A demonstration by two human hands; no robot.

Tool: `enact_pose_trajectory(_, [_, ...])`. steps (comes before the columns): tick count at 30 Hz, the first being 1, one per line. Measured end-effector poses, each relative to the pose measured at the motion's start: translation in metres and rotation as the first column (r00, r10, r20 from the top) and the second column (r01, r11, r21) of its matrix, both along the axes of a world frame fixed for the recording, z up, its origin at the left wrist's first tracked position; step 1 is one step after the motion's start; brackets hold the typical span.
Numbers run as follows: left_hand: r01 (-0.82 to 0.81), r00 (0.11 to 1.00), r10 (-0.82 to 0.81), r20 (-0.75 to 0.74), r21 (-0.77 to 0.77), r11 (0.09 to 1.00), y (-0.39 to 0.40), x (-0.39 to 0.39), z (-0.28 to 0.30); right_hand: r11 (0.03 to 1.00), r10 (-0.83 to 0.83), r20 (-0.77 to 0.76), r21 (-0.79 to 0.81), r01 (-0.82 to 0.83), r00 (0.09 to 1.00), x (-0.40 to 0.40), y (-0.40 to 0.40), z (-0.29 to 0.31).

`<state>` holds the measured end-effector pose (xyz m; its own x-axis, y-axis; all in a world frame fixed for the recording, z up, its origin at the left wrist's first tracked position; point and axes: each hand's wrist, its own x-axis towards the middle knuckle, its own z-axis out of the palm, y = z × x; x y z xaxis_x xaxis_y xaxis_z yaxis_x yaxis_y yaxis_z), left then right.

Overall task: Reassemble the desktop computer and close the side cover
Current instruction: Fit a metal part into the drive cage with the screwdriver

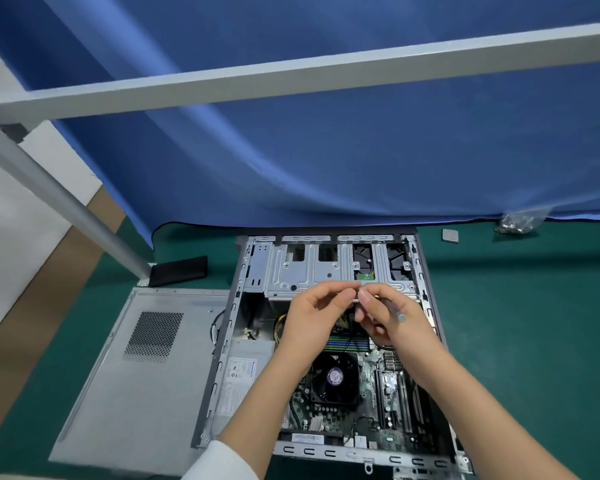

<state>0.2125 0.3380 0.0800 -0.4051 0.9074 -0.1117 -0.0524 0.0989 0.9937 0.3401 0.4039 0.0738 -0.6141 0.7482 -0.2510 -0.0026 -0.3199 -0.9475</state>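
Two hands meet above the open computer case (pixel 326 341) on the green worktop (pixel 534 323). The right hand (pixel 388 317) grips a thin screwdriver (pixel 394 310), its shaft lying left-right; the left hand (pixel 312 317) pinches its tip, any screw there too small to see. The side cover (pixel 146 375) lies flat, left of the case and touching it.

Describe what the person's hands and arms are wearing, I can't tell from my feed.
Both hands are bare: no gloves, rings or watch show on the left hand or the right hand. The forearms are uncovered too. Only a white sleeve shows on the left arm, near the bottom edge.
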Motion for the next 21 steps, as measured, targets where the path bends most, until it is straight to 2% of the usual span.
enact_pose_trajectory(7, [-0.07, 0.989, 0.067, 0.133, 0.016, 0.997, -0.011, 0.001, -0.003, 0.997, 0.078, 0.025, -0.01, -0.078, 0.997, 0.001, -0.009, 0.012])
enact_pose_trajectory(11, [-0.119, 0.977, 0.12, 0.178, -0.013, 0.993, -0.018, -0.001, -0.008, 0.999, 0.048, 0.07, -0.016, -0.047, 0.996, 0.0, -0.011, 0.014])
enact_pose_trajectory(14, [-0.151, 0.965, 0.159, 0.21, -0.052, 0.987, -0.023, -0.005, -0.009, 0.994, 0.001, 0.202, 0.103, -0.022, 0.979, -0.001, -0.012, 0.013])
enact_pose_trajectory(16, [-0.157, 0.961, 0.168, 0.22, -0.069, 0.985, -0.025, -0.006, -0.009, 0.984, -0.035, 0.235, 0.181, -0.008, 0.971, -0.002, -0.011, 0.012])
enact_pose_trajectory(21, [-0.194, 0.951, 0.209, 0.228, -0.085, 0.977, -0.028, -0.008, -0.012, 0.996, -0.053, 0.086, 0.077, 0.047, 0.995, -0.001, -0.01, 0.006])
